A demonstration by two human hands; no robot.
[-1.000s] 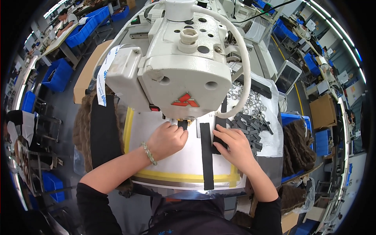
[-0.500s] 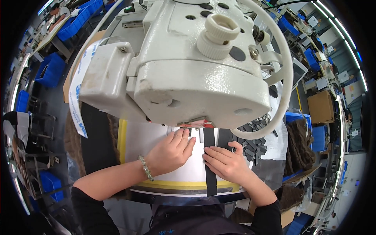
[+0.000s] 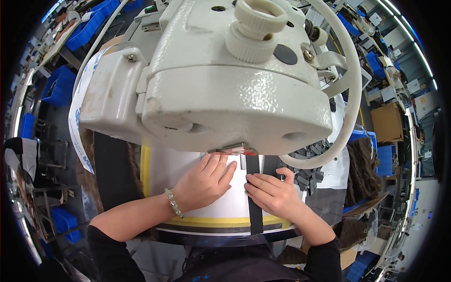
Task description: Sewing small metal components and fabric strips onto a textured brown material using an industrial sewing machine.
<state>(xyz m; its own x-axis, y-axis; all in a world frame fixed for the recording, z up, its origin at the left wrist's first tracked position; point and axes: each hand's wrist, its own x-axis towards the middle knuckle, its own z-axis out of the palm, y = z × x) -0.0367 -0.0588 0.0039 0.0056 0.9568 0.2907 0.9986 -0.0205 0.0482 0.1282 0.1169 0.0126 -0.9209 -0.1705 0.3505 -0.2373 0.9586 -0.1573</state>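
Observation:
A long black fabric strip (image 3: 255,219) runs from under the white sewing machine (image 3: 225,94) toward me and ends at the table's near edge. My right hand (image 3: 275,192) is on the strip, its fingers together and bent over the left edge, one finger curled up; its thumb is hidden. My left hand (image 3: 205,181), with a beaded bracelet on the wrist, lies palm down on the white work surface (image 3: 164,171). Its fingers stretch toward the machine head, which hides some of the fingertips. The needle area is covered by the machine head.
Small dark cut pieces (image 3: 310,171) lie heaped to the right, partly behind a curved white tube (image 3: 354,94). Brown fur material (image 3: 364,171) hangs over a blue crate at the right. A wide black band (image 3: 112,174) and brown fur lie at the left. Yellow tape borders the work surface.
The view has shifted slightly, so the machine head sits further left and looks larger. Both hands keep nearly the same places, and the strip has hardly moved.

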